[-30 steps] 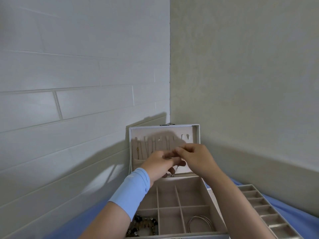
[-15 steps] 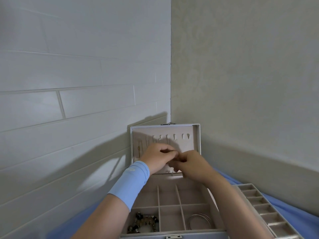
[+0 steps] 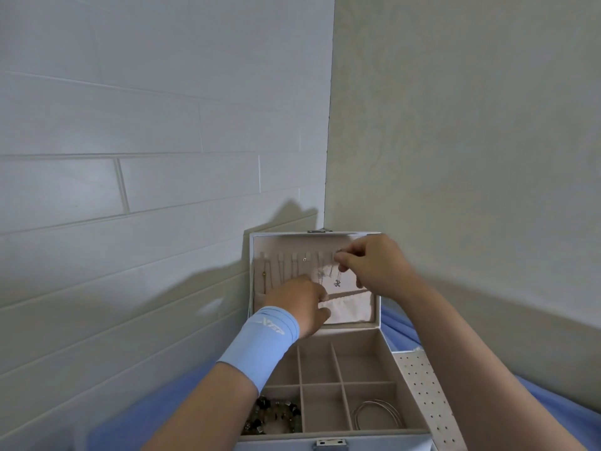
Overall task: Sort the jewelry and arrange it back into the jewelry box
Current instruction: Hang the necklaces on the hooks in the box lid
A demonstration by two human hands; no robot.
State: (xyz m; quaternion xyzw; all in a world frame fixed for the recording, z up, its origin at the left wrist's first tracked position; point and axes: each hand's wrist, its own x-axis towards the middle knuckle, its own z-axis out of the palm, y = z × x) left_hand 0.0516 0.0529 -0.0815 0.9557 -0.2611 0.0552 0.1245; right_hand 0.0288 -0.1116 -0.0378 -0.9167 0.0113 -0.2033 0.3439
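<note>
Jewelry box (image 3: pixel 351 338) stands open in the wall corner, lid (image 3: pixel 292 244) upright. Left hand (image 3: pixel 299 304) touches the lid's pocket (image 3: pixel 354 309) — whether it grips anything cannot be told. Right hand (image 3: pixel 377 265) pinches a thin necklace (image 3: pixel 339 275) at the lid's hooks (image 3: pixel 279 255), its small pendant (image 3: pixel 337 282) dangling just above the pocket.

Jewelry box (image 3: pixel 400 379) at lower centre, lid (image 3: pixel 283 246) upright behind its compartments. In the lid a necklace (image 3: pixel 337 282) hangs above a pocket (image 3: pixel 352 310). Beaded bracelet (image 3: pixel 273 415) in the near-left compartment, bangles (image 3: pixel 357 416) in the near-right; perforated panel (image 3: pixel 426 395) just right of the box.
</note>
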